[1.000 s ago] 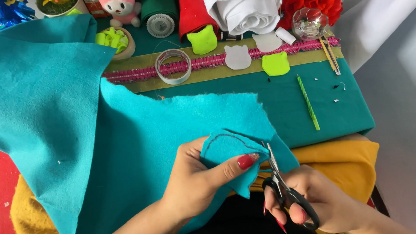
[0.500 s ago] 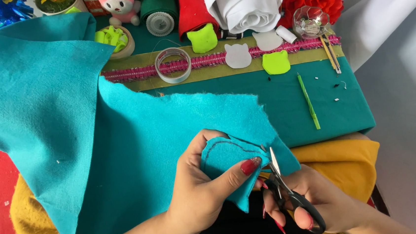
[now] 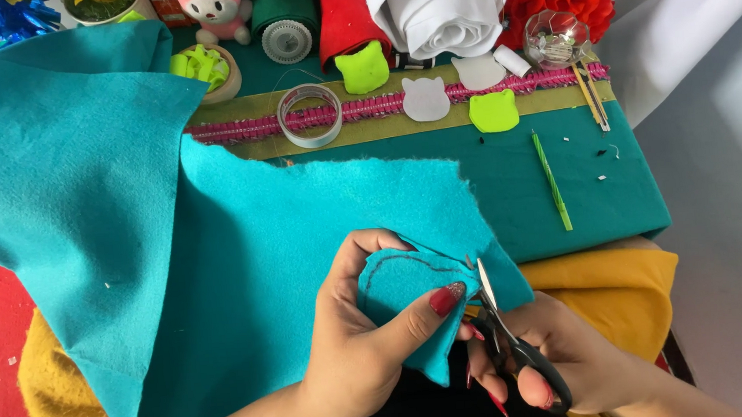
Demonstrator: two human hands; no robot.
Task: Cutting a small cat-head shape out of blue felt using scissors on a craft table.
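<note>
My left hand (image 3: 360, 346) pinches a corner of a large teal felt sheet (image 3: 171, 242), thumb on top of the flap. A dark curved outline is drawn on that flap (image 3: 399, 286). My right hand (image 3: 559, 361) holds black-handled scissors (image 3: 509, 334), fingers through the loops. The blades point up and away, cutting into the felt edge just right of my left thumb. The rest of the sheet drapes up and to the left.
Beyond lie a green pen (image 3: 551, 181), a clear tape roll (image 3: 311, 114), a pink trim strip (image 3: 381, 106), cat-shaped felt cutouts in green (image 3: 494, 112) and white (image 3: 425, 100), and rolled fabrics (image 3: 434, 5). Yellow felt (image 3: 616, 291) lies under my hands.
The scissors have advanced upward along the flap's right edge. My left hand has turned the flap slightly and kept its pinch.
</note>
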